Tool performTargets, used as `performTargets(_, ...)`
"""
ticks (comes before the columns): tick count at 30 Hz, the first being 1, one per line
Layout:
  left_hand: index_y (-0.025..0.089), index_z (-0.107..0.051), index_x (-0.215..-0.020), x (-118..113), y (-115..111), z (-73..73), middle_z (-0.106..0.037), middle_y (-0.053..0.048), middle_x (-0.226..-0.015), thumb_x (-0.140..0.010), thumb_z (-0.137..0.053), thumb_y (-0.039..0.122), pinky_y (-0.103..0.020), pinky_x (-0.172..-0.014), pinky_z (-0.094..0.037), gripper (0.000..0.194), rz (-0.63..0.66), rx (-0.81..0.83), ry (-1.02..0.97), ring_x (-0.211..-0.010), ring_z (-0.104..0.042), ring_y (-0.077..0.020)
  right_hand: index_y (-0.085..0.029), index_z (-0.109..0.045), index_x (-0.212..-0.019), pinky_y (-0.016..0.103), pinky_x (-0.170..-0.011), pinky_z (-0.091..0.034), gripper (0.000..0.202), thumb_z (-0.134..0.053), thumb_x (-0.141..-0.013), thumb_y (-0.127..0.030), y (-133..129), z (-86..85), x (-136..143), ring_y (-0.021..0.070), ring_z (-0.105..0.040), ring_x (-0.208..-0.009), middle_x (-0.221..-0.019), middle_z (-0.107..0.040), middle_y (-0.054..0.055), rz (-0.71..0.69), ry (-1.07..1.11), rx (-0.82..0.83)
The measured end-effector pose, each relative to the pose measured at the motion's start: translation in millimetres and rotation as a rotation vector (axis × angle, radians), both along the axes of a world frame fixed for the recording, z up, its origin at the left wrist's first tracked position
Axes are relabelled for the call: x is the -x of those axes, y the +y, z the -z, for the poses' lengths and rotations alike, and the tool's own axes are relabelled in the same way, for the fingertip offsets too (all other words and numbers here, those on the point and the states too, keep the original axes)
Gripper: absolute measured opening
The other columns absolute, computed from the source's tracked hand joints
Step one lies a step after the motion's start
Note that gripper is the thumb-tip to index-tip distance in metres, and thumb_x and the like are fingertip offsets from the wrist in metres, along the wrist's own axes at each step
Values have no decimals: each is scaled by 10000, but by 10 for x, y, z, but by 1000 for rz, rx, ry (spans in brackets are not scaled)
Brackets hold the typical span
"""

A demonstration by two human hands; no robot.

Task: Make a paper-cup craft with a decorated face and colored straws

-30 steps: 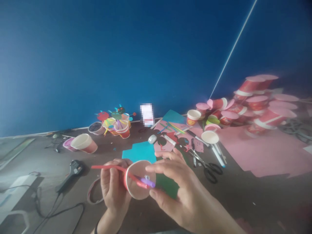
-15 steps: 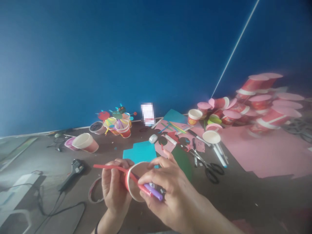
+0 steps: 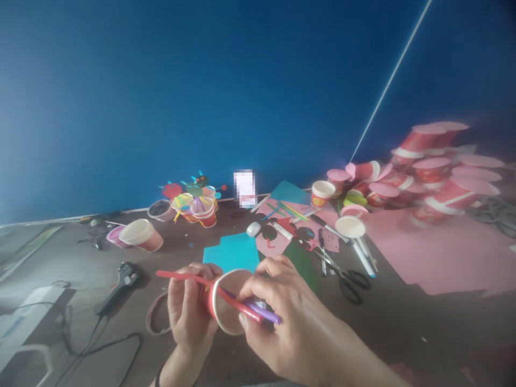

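Observation:
My left hand (image 3: 191,306) is wrapped round a red paper cup (image 3: 208,299), tipped so that its white-rimmed mouth faces right. A red straw (image 3: 189,277) lies across the cup's rim, its left end sticking out past the left fingers. At the cup's mouth, my right hand (image 3: 278,306) is closed with thumb and fingers about a purple straw (image 3: 266,313), which runs beside the red one. Where the purple straw enters the cup is partly hidden by the fingers. A blue paper sheet (image 3: 234,251) lies just beyond both hands.
Black-handled scissors (image 3: 350,285) and a white marker (image 3: 364,259) lie to the right. A corded glue gun (image 3: 119,287) and a tape roll (image 3: 155,317) are at left. Decorated cups (image 3: 203,212) stand at the back, and stacked red cups (image 3: 431,166) rise at far right.
My right hand has shifted slightly right, its fingers more bent. The right ends of the purple and red straws now stick out further right. The left hand and cup have barely moved.

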State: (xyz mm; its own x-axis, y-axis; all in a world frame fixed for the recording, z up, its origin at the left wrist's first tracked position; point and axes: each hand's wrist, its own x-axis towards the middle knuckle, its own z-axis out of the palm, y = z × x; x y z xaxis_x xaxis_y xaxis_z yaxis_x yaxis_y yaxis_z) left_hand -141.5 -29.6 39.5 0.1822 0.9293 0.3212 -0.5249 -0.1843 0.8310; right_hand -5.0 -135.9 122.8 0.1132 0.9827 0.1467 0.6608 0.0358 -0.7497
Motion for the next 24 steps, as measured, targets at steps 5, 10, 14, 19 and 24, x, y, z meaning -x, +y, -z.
performTargets(5, 207, -582, -835, -18, 2, -27, -543, 6, -749, -850, -548, 301, -332, -669, -504, 102, 18, 13, -29, -703, -555, -157, -219, -637, -864, 420, -807, -415, 127, -567, -762, -189, 22, 7, -6, 227, -490, -866, -830, -545, 63, -12, -11, -4)
performTargets(10, 209, -591, -844, -33, 1, -44, -568, 7, -779, -842, -563, 307, -286, -662, -514, 102, -4, 69, -47, -728, -570, -147, -205, -646, -757, 405, -818, -409, 87, -571, -767, -161, 75, 62, -3, 217, -480, -866, -772, -549, 40, -19, -46, -46)
performTargets(14, 216, -591, -835, -38, -4, -45, -574, 10, -772, -845, -556, 317, -265, -654, -515, 107, -46, 107, -12, -722, -573, -145, -226, -673, -830, 385, -817, -417, 104, -588, -782, -192, 110, 180, -7, 209, -485, -900, -889, -541, 38, 75, 19, -82)
performTargets(19, 189, -617, -822, -44, -12, -39, -593, -6, -756, -838, -554, 362, -244, -631, -497, 184, -57, 66, 47, -699, -570, -145, -217, -675, -816, 355, -819, -428, 105, -593, -779, -162, 151, 297, -36, 188, -513, -886, -852, -532, 25, 117, 143, -101)
performTargets(24, 173, -658, -826, -30, 5, 41, -612, -21, -817, -762, -650, 326, -228, -633, -485, 165, 77, 166, 105, -723, -581, -145, -206, -668, -778, 338, -862, -425, 94, -587, -793, -159, 186, 342, -54, 179, -523, -918, -895, -528, 30, 112, 171, -120)
